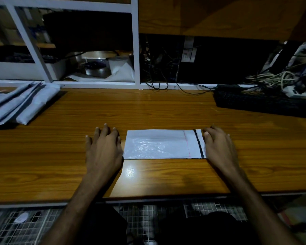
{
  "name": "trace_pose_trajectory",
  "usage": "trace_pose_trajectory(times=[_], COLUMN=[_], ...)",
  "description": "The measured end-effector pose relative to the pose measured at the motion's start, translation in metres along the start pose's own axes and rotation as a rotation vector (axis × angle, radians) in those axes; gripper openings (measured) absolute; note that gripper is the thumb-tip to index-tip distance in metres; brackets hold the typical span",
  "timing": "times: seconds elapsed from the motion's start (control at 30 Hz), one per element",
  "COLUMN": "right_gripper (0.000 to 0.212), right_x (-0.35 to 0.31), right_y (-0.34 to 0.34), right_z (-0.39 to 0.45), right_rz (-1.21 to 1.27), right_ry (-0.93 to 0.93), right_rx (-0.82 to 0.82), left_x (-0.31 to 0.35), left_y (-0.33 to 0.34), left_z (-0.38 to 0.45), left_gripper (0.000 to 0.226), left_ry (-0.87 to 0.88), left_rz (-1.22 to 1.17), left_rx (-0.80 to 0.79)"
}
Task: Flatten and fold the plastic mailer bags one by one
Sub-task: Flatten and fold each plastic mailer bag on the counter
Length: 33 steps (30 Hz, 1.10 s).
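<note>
White plastic mailer bag (163, 144) lying flat on the wooden bench (166, 110) between my hands, left hand (103, 147) and right hand (219, 145) both spread, fingers straight, at its ends.

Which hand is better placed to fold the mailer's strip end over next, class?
Probably the right hand: its fingers touch the mailer bag at the black-strip end. The left hand lies open at the plain end.

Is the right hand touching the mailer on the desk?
Touching. The head view shows the right hand lying over the mailer at its right edge, beside the black strip, with no gap visible between them.
</note>
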State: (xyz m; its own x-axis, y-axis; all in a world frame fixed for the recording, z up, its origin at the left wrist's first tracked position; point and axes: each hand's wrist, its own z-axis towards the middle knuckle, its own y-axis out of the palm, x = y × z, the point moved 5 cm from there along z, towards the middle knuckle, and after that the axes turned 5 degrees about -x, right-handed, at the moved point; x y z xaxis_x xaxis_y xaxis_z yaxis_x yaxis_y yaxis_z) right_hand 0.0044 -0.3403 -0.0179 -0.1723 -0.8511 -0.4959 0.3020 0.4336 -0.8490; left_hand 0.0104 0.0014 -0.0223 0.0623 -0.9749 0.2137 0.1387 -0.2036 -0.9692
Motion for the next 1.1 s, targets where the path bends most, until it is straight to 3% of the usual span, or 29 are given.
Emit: trace_pose_trajectory(times=[0.17, 0.37, 0.5, 0.77, 0.9, 1.1], right_gripper=[0.033, 0.037, 0.046, 0.066, 0.083, 0.084], right_x=[-0.017, -0.089, -0.093, -0.088, -0.083, -0.077], right_y=[-0.008, 0.028, 0.048, 0.053, 0.050, 0.051], right_z=[-0.010, -0.016, -0.020, -0.023, -0.026, -0.029], right_rz=[0.035, -0.078, -0.183, -0.336, -0.373, -0.413], right_ry=[-0.090, -0.389, -0.438, -0.440, -0.421, -0.369], right_rx=[0.064, -0.138, -0.177, -0.212, -0.224, -0.200], left_x=[0.025, 0.108, 0.128, 0.120, 0.117, 0.110], left_y=[-0.015, 0.003, 0.020, 0.031, 0.033, 0.037], left_z=[-0.005, -0.001, -0.002, -0.005, -0.009, -0.013], left_gripper=[0.033, 0.023, 0.032, 0.083, 0.085, 0.090], left_ry=[0.089, 0.350, 0.427, 0.444, 0.397, 0.272], left_rz=[-0.108, -0.202, -0.194, 0.005, 0.055, 0.072], left_rx=[0.143, 0.022, 0.016, -0.073, -0.142, -0.167])
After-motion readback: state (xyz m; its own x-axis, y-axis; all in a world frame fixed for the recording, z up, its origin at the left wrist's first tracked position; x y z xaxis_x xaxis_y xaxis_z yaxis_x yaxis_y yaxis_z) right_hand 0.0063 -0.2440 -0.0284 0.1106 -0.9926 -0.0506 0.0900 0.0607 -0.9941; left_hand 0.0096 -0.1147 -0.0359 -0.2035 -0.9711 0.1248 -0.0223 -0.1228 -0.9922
